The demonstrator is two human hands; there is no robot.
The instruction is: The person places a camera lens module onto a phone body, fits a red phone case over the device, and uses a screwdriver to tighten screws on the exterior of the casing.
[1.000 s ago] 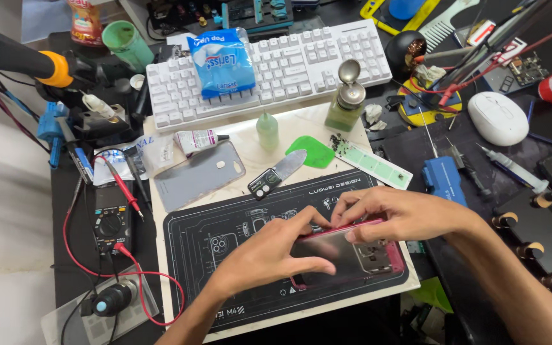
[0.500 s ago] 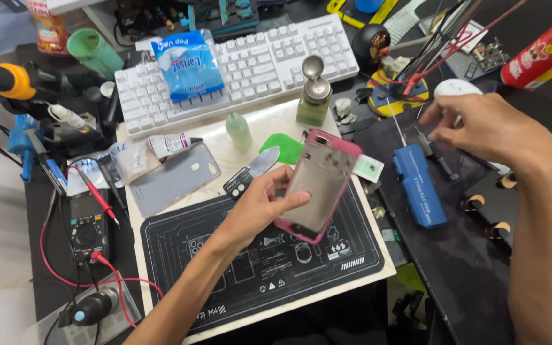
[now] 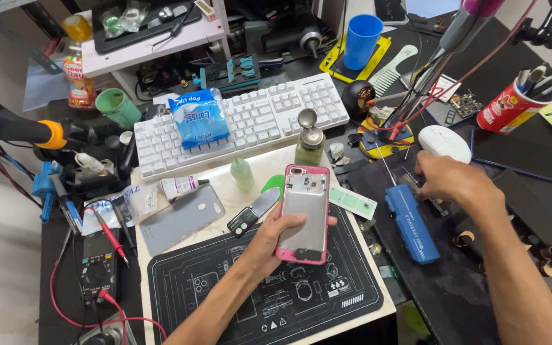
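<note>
A cluttered counter [image 3: 237, 176] fills the view, with a black work mat [image 3: 225, 287] near the front edge and a white keyboard [image 3: 257, 115] behind it, partly covered by a blue packet [image 3: 198, 118]. The left hand [image 3: 275, 239] holds a pink-framed phone [image 3: 305, 214] upright above the mat, its bare metal inside facing up; the grip is wrapped around the lower half, thumb on one edge and fingers hidden behind the back. To the right, the right hand [image 3: 448, 182] rests on the dark part of the counter just beside a blue box [image 3: 411, 223], near a white mouse [image 3: 443, 142]. Its fingertips press down on small parts there, but what they pinch is too small to make out, so I cannot tell how that grip stands. A grey back cover [image 3: 180, 218] lies left of the phone, beside a multimeter [image 3: 97, 271] whose red lead runs off the lower edge.
</note>
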